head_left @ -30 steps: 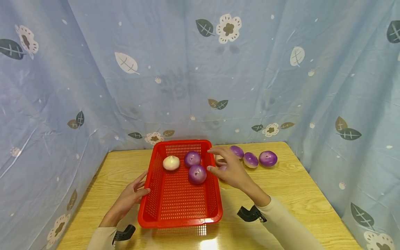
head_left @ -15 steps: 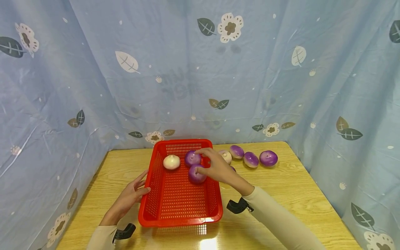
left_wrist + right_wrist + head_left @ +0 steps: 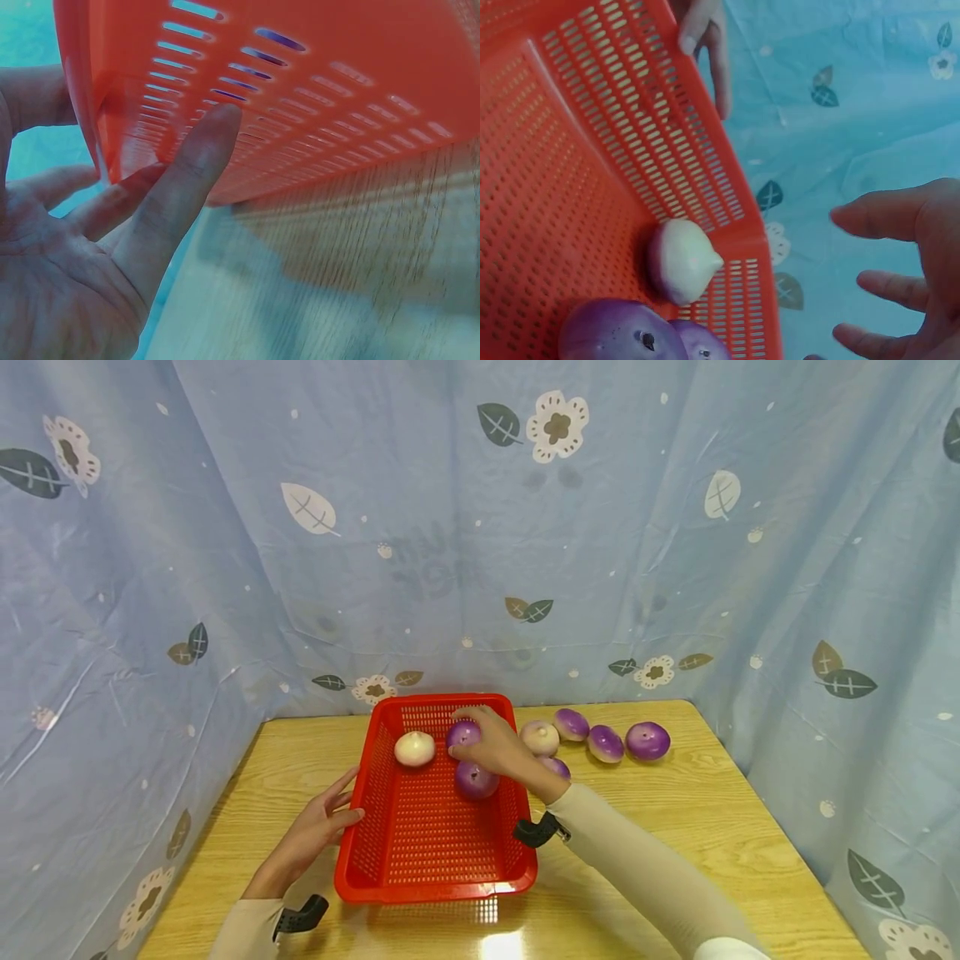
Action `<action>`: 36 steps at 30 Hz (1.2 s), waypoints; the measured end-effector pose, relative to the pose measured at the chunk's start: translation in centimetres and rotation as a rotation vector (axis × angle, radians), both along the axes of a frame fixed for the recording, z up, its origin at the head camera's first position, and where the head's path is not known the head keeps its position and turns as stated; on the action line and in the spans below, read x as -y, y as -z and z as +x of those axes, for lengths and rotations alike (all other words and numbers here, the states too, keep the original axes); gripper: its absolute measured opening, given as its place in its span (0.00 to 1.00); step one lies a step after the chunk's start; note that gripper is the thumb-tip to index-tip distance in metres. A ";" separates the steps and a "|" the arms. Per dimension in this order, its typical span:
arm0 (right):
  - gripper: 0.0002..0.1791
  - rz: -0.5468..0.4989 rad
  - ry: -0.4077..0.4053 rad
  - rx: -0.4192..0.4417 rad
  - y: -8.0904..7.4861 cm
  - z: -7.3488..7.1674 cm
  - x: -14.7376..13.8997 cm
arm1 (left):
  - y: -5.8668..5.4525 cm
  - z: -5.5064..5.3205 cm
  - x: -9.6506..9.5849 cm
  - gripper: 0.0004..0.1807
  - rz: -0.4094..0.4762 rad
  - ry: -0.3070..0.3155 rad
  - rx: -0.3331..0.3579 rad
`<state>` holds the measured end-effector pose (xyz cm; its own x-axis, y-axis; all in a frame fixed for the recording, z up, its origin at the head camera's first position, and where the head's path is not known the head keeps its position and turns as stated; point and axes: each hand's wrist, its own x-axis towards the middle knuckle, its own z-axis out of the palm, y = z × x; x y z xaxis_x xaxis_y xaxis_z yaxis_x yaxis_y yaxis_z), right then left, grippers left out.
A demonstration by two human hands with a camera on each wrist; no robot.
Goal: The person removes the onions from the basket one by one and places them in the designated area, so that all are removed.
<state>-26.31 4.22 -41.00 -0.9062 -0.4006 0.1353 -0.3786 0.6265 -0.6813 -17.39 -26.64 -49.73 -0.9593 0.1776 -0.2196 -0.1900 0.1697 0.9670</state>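
Note:
My left hand [image 3: 318, 827] is at the left side of the red basket [image 3: 435, 892], its fingers spread. In the left wrist view the thumb [image 3: 202, 154] lies against the basket's perforated outer wall. My right hand [image 3: 498, 747] reaches over the basket's right rim, above a purple onion [image 3: 463, 733], with thumb and fingers apart and nothing between them. Just nearer lies a second purple onion [image 3: 476, 782], partly overlapped by the hand. A third onion [image 3: 414, 749], pale end up, sits farther left; the right wrist view shows its pointed tip and purple underside.
Right of the basket on the wooden table [image 3: 660, 827] lie a pale-side-up onion [image 3: 540, 738], a purple onion [image 3: 555, 767] partly behind my wrist, and several more, including one purple onion [image 3: 647, 741] farthest right. A blue patterned curtain [image 3: 465, 527] encloses the table's back and sides.
My right hand has moved left from the basket's right rim to over the purple onions inside, uncovering onions on the table. The left hand stays by the basket.

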 end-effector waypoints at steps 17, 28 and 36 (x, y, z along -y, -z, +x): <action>0.39 0.128 0.094 0.151 2.8 -4.0 3.0 | -0.4 0.0 0.2 0.44 -0.010 0.032 -0.019; 0.40 0.143 0.162 0.229 4.8 -5.6 4.1 | -0.2 0.1 0.0 0.43 -0.011 0.003 0.007; 0.40 0.129 0.175 0.202 5.4 -6.0 4.0 | -0.2 0.0 0.1 0.44 -0.010 0.012 0.003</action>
